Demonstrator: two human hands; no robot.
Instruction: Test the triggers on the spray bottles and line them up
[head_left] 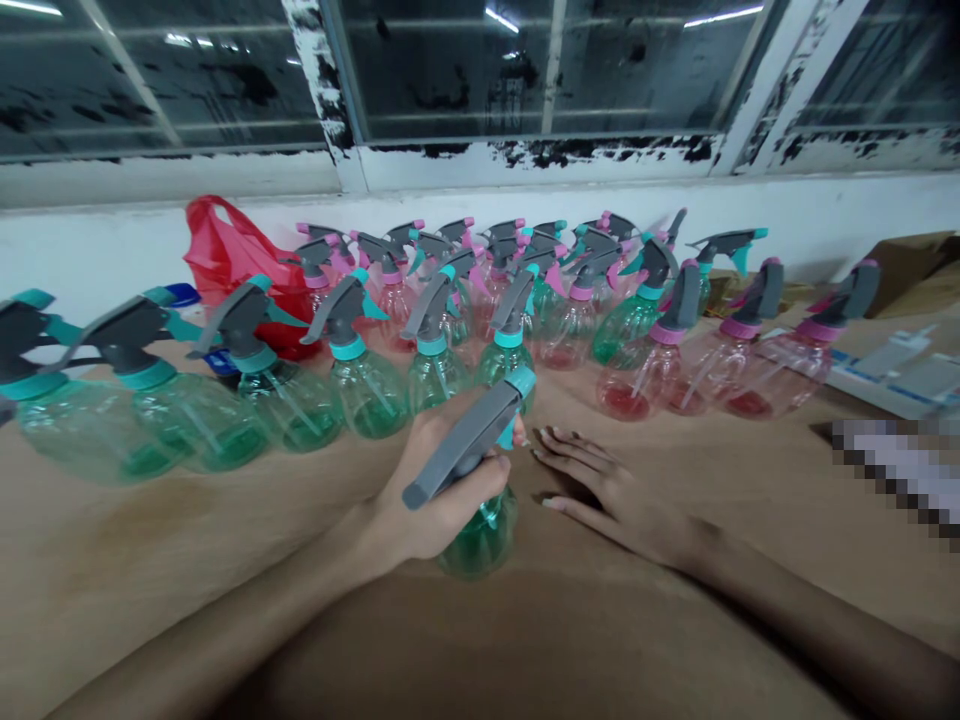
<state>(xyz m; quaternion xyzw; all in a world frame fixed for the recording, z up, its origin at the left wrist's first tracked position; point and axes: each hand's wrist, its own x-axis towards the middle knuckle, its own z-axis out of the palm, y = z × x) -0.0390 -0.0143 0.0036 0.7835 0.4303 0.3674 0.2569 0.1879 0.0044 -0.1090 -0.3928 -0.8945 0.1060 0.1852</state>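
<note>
A green spray bottle [480, 540] with a grey and teal trigger head stands in front of me. My left hand [435, 490] is wrapped round its neck below the head, with the fingers partly hidden behind it. Just to the right of the bottle, my right hand [600, 490] rests palm down on the wooden table [600, 640], fingers stretched out and holding nothing. Directly behind the held bottle is another green spray bottle [510, 350]. Nearest beyond my right hand is a pink spray bottle [634, 390].
Several green spray bottles [300, 410] line the left side, and pink ones [772, 375] the right. More bottles crowd behind them near the wall. A red plastic bag [240, 260] sits at the back left. At the right lie a white tray [892, 390] and brown paper [911, 270].
</note>
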